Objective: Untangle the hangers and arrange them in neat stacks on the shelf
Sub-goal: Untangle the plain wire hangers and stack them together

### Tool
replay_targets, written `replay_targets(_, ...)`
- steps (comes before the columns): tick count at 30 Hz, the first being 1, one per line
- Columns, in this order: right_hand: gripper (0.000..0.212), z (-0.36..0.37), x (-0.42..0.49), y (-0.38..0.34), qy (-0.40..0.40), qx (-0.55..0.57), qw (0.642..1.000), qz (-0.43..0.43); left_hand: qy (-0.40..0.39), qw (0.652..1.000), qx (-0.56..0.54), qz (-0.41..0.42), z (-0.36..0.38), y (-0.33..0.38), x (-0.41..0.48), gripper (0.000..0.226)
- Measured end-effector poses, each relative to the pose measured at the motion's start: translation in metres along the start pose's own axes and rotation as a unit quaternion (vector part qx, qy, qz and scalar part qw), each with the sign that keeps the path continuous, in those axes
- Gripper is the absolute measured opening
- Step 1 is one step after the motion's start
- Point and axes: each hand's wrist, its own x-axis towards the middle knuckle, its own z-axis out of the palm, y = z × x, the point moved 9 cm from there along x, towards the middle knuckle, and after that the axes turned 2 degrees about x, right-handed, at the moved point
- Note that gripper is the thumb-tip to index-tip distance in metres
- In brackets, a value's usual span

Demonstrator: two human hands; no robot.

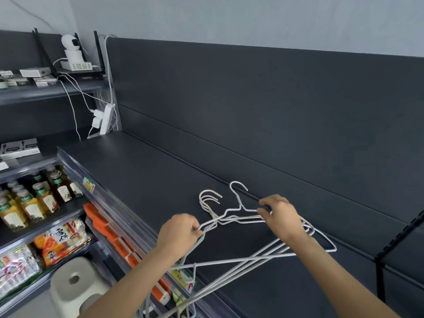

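both hands work a bundle of white wire hangers (241, 228) held just above the dark shelf (160, 171), low and right of centre. the left hand (177, 234) is curled shut around the left shoulders of several wires, pinching them where they cross. the right hand (280, 216), at about 3 o'clock from the left, has its fingertips (261, 211) closed on the shoulder of the single hanger (238, 198) whose hook stands up alone at 12 o'clock of the bundle. a cluster of three nested hooks (208, 197) sits at about 10 o'clock from that hook, so those hangers look already aligned. the lower bars fan out toward 6 o'clock past the shelf edge (110, 203), and whether they are crossed or only overlapped there cannot be told

the step in hand looks like freeing the lone hanger from the rest. done well, the left hand would keep the nested group clamped as an anchor while the right slides its hanger sideways toward 3 o'clock, in the plane of the wires rather than lifting, since a lift would likely catch its bottom bar under the others. if it snags, a small tilt should let the bar slip past. no stack lies on the shelf yet, so the bare stretch toward 11 o'clock would suit the first one. the stool (75, 281) and stocked shelves lie at 8 o'clock, well clear
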Motion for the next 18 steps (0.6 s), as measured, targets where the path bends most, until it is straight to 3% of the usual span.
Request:
replay_targets(4, 0.029, 0.011, -0.014, 0.002, -0.016, 0.003, 1.0, 0.017, 0.023, 1.0, 0.013, 0.016, 0.0, 0.003, -0.005, 0.017)
replay_targets(11, 0.045, -0.015, -0.023, 0.078, -0.013, -0.118, 0.977, 0.174, 0.047, 0.998, -0.029, 0.012, -0.01, -0.012, -0.006, 0.013)
replay_targets(15, 0.046, -0.021, -0.041, 0.122, -0.035, -0.031, 0.958, 0.283, 0.041, 0.999, -0.031, 0.011, -0.007, -0.016, -0.004, 0.015)
replay_targets(18, 0.048, -0.029, -0.049, 0.139, -0.004, 0.081, 0.947, 0.312, 0.044, 0.998, -0.03, 0.015, -0.006, -0.017, -0.002, 0.012)
